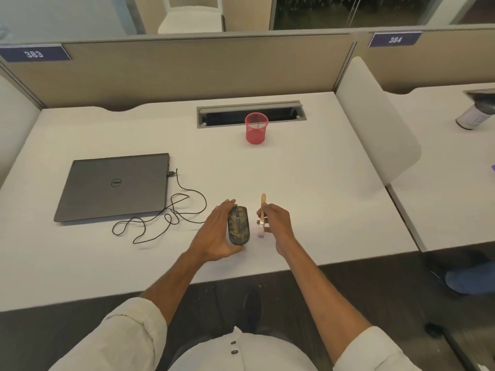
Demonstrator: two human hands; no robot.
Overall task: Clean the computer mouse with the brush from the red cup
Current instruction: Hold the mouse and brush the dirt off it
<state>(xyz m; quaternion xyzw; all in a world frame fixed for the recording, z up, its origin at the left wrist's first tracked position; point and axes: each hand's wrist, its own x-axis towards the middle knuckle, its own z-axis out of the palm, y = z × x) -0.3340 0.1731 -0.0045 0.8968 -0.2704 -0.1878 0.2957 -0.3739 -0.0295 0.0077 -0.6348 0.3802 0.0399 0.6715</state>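
Note:
A camouflage-patterned computer mouse (238,225) lies on the white desk (308,188) near its front edge. My left hand (217,234) cups the mouse from its left side, thumb at the near end. My right hand (277,223) grips a small brush (262,215) with a wooden handle pointing away and pale bristles pointing down, just right of the mouse and apart from it. The red mesh cup (256,128) stands upright farther back, in front of the cable slot.
A shut grey laptop (115,186) lies at the left, with a black cable (171,212) looping from it toward the mouse. A cable slot (250,113) opens behind the cup. A white divider (375,116) bounds the right side; a canister (475,113) sits on the neighbouring desk.

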